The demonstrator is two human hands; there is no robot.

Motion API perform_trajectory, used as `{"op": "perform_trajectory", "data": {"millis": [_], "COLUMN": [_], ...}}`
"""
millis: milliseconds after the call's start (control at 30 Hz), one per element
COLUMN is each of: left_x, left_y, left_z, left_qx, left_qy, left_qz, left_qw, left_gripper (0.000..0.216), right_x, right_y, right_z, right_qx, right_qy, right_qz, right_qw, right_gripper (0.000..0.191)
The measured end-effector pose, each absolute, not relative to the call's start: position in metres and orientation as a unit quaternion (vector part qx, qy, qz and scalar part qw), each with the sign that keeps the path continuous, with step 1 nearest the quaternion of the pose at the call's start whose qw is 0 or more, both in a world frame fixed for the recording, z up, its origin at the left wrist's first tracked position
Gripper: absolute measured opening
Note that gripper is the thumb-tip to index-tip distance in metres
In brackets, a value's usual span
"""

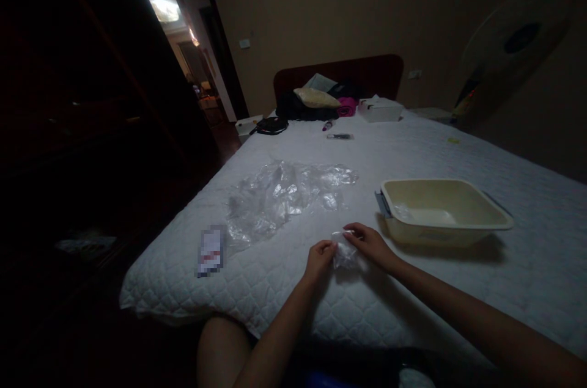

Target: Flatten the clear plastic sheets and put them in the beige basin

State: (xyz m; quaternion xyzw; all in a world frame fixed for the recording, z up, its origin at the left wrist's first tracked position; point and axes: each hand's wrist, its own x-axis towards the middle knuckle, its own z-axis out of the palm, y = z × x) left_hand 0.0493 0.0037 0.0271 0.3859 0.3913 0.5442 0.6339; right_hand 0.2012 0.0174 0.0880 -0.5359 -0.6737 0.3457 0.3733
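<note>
My left hand [320, 256] and my right hand [370, 244] meet over the near edge of a white quilted bed [413, 150]. Both pinch one small clear plastic bag [343, 255] between them, the left at its left edge, the right at its top. A loose heap of clear plastic bags [279, 195] lies on the quilt to the left of my hands. A cream plastic basin [443, 211] stands just right of my right hand, with a bit of clear plastic inside.
A small blurred card or packet [211, 250] lies near the bed's left corner. At the headboard sit a pillow [316, 97], dark and pink clothes, a white box [380, 110] and a black bag [270, 125]. A standing fan [513, 49] is at right. The room is dim.
</note>
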Motion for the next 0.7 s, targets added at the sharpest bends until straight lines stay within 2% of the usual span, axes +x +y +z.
{"op": "perform_trajectory", "data": {"millis": [133,267,600,700], "left_x": [0.049,0.051,0.068,0.072], "left_y": [0.006,0.008,0.008,0.009], "left_z": [0.023,0.019,0.03,0.036], "left_qx": [0.384,0.362,0.377,0.382], "left_qy": [0.391,0.37,0.359,0.371], "left_qz": [0.546,0.549,0.488,0.475], "left_qw": [0.633,0.656,0.7,0.7], "left_gripper": [0.035,0.033,0.047,0.05], "right_x": [0.201,0.203,0.218,0.225], "right_y": [0.015,0.012,0.014,0.014], "right_z": [0.087,0.083,0.083,0.083], "right_qx": [-0.561,-0.544,-0.542,-0.539], "right_qy": [-0.608,-0.583,-0.616,-0.61], "right_qz": [0.433,0.491,0.405,0.414], "right_qw": [0.36,0.35,0.404,0.407], "right_gripper": [0.04,0.036,0.03,0.03]}}
